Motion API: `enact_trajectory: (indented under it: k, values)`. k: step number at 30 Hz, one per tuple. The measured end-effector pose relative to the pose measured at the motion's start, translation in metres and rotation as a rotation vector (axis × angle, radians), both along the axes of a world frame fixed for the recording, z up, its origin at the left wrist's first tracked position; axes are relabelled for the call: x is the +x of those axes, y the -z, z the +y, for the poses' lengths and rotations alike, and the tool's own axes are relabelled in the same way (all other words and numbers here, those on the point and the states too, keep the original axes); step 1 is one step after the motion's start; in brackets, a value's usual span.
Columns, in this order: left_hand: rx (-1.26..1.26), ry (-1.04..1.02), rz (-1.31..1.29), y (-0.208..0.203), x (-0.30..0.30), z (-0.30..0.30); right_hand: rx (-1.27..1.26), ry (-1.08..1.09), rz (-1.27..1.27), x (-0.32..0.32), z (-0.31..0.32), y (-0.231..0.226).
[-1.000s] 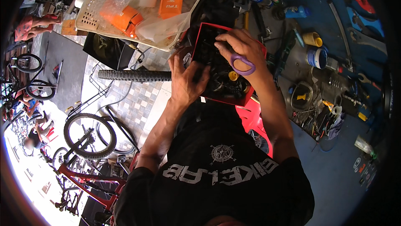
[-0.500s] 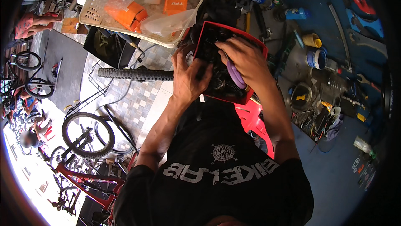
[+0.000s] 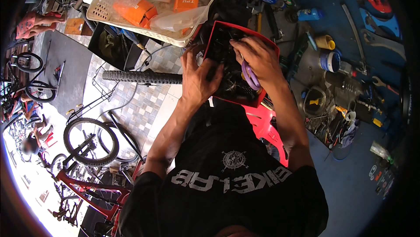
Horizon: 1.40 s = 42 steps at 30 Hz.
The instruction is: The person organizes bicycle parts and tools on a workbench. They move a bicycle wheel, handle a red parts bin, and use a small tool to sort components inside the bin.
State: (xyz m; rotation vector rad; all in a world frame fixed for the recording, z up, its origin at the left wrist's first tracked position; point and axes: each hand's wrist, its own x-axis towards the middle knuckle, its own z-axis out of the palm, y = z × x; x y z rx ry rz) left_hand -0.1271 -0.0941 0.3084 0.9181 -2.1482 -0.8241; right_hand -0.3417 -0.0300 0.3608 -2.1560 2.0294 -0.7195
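Gripping the red box (image 3: 253, 101), just right of the cream basket (image 3: 175, 40), the left hand (image 3: 196, 77) is steadying a seemingly light, stiff shell, best held by opposite walls; the right hand (image 3: 261, 59) is hiding its fingers' hold from me.

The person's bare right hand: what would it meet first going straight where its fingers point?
The right hand would probably meet the small, dark, jumbled parts inside the red, open-topped rectangular box, though depth is unclear.

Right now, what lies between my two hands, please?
In the head view: mostly dark parts inside the red box, and, close to the right hand, a purple loop.
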Motion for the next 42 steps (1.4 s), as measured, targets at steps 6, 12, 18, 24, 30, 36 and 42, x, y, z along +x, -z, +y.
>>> enact_trajectory:
  k: [6, 12, 18, 24, 30, 36, 42]
  values:
    - [0.025, -0.003, 0.028, -0.003, -0.001, -0.001, -0.019, 0.036, -0.081, -0.004, 0.009, -0.009]
    - [0.144, 0.037, 0.104, -0.018, 0.003, -0.008, -0.026, 0.074, -0.137, -0.003, 0.011, -0.011]
    - [-0.091, 0.008, -0.047, -0.033, -0.017, -0.027, -0.051, 0.062, -0.096, -0.006, 0.010, -0.012]
    - [-0.284, 0.025, -0.166, -0.019, -0.073, -0.066, -0.075, 0.094, -0.130, -0.006, 0.009, -0.010]
    - [-0.194, 0.149, -0.127, -0.007, -0.082, -0.087, -0.040, 0.146, -0.210, -0.009, 0.013, -0.010]
    - [-0.043, 0.181, -0.050, -0.011, -0.082, -0.092, -0.046, 0.183, -0.334, -0.016, 0.028, -0.023]
    - [0.486, 0.054, 0.256, -0.059, -0.077, -0.057, 0.026, 0.184, -0.351, -0.019, 0.048, -0.025]
